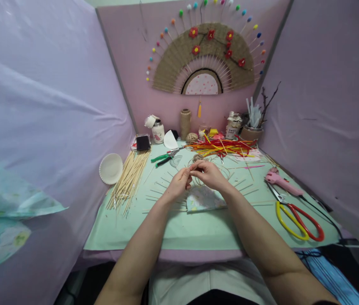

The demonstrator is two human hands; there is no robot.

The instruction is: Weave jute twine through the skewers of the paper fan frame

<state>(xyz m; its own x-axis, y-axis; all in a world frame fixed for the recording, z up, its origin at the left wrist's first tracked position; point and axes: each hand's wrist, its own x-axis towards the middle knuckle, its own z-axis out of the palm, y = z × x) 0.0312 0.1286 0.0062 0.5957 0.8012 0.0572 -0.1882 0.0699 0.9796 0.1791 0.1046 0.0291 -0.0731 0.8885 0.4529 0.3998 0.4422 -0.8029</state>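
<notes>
My left hand (178, 183) and my right hand (207, 173) meet over the middle of the green mat (167, 231), fingers pinched together on a thin jute twine (195, 167). The twine runs toward a small loose bundle (197, 157) just beyond my fingers. Under my hands lies a half-made fan (203, 199): a patterned paper wedge with bamboo sticks radiating out from it. What exactly sits between my fingertips is too small to make out beyond the twine.
A bundle of bamboo skewers (128, 178) and a white paper plate (111, 168) lie left. Green pliers (164, 158), coloured strips (220, 147), a pink glue gun (281, 180) and red-yellow scissors (296, 216) lie around. Jars, twine spools and a finished fan (205, 59) line the back wall.
</notes>
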